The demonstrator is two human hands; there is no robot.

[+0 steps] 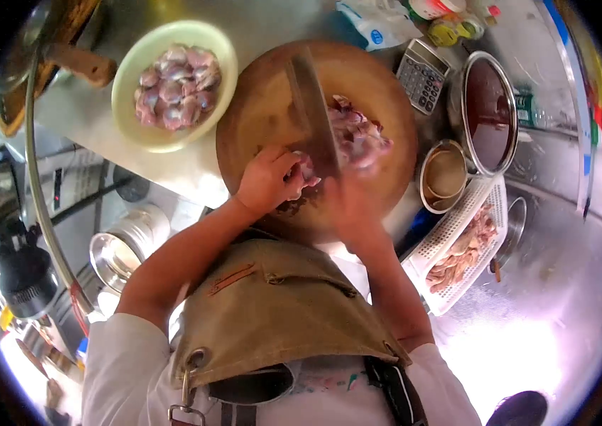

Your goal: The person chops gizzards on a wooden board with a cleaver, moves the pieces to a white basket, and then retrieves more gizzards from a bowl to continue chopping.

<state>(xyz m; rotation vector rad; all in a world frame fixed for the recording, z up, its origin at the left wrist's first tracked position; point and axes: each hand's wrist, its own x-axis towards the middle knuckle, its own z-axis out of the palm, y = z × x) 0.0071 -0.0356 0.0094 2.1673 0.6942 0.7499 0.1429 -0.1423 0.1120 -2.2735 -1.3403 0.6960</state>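
Observation:
My left hand (269, 182) is closed around a piece of raw meat (307, 170), which looks like a gizzard, at the near left of the round wooden chopping board (258, 85). In my right hand (355, 209), smeared by motion, is a cleaver (313, 106). Its broad blade points away from me, just right of the held piece. Beyond the blade, a pile of cut raw meat (361, 142) lies on the board. A pale green bowl (122, 92) of whole raw gizzards (176, 91) stands left of the board.
To the right are a calculator (423, 75), a pot of dark red liquid (489, 113), a smaller metal container (443, 174) and a white perforated basket (421, 264) of pale meat. A plastic bag (379, 25) and bottles (453, 28) stand at the back.

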